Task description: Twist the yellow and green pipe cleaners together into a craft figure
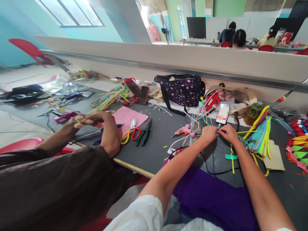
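Observation:
My left hand and my right hand meet close together over the dark table, fingers pinched on a thin wire or pipe cleaner between them. Just right of my right hand lies a bundle of yellow and teal pipe cleaners. A pink glue gun rests left of my left hand. A green-and-yellow twisted piece lies below my right wrist.
A co-worker's hands at the left hold a yellowish piece. Scissors and pliers lie by a pink sheet. A dotted bag, a tan bag, a green bottle and paper shapes stand around.

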`<state>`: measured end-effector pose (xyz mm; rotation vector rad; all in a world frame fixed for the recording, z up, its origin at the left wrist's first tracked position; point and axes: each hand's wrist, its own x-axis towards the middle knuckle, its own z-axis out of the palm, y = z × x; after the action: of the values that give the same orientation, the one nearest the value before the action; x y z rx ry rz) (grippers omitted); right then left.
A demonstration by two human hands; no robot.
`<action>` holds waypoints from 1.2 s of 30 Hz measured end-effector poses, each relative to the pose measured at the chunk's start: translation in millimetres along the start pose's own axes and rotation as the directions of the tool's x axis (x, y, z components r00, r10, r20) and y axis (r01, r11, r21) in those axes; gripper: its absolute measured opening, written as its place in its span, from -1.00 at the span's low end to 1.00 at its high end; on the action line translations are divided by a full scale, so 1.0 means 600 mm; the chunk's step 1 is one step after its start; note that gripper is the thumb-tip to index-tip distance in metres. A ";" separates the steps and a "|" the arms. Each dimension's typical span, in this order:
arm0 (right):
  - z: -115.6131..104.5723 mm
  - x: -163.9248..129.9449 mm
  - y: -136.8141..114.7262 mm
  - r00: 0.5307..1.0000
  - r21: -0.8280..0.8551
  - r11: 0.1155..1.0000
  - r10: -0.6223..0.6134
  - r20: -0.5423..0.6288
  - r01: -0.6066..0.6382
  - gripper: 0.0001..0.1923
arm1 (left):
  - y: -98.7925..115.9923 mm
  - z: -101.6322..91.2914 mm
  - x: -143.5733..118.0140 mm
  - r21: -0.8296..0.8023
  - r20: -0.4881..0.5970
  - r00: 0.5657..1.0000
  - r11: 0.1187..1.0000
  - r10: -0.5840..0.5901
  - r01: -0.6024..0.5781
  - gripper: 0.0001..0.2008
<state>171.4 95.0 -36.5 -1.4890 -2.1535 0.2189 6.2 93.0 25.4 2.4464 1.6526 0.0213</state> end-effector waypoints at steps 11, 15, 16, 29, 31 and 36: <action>0.002 -0.006 -0.009 0.997 -0.040 0.999 0.026 -0.067 -0.029 -0.76 | 0.010 0.016 -0.009 -0.073 0.001 0.993 0.991 -0.114 0.114 -0.67; 0.002 -0.006 -0.011 0.996 -0.065 0.997 0.033 -0.085 -0.039 -0.76 | 0.015 0.025 -0.014 -0.124 0.001 0.988 0.981 -0.153 0.152 -0.66; 0.002 -0.006 -0.011 0.995 -0.069 0.997 0.030 -0.090 -0.037 -0.76 | 0.016 0.027 -0.016 -0.140 0.004 0.987 0.978 -0.159 0.158 -0.66; 0.013 -0.008 -0.012 0.990 -0.057 0.998 0.020 -0.140 -0.028 -0.73 | 0.040 0.048 -0.053 -0.281 0.002 0.973 0.934 -0.229 0.221 -0.63; 0.012 -0.008 -0.013 0.991 -0.057 0.998 0.018 -0.136 -0.026 -0.73 | 0.047 0.055 -0.057 -0.313 -0.016 0.963 0.916 -0.267 0.249 -0.64; 0.012 -0.005 -0.009 0.992 -0.052 0.999 0.010 -0.128 -0.017 -0.75 | 0.056 0.080 -0.058 -0.445 -0.062 0.943 0.855 -0.327 0.266 -0.66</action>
<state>164.1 90.9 -41.5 -1.5053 -2.0622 0.0698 29.7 41.6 -13.0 1.8785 1.8303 0.4704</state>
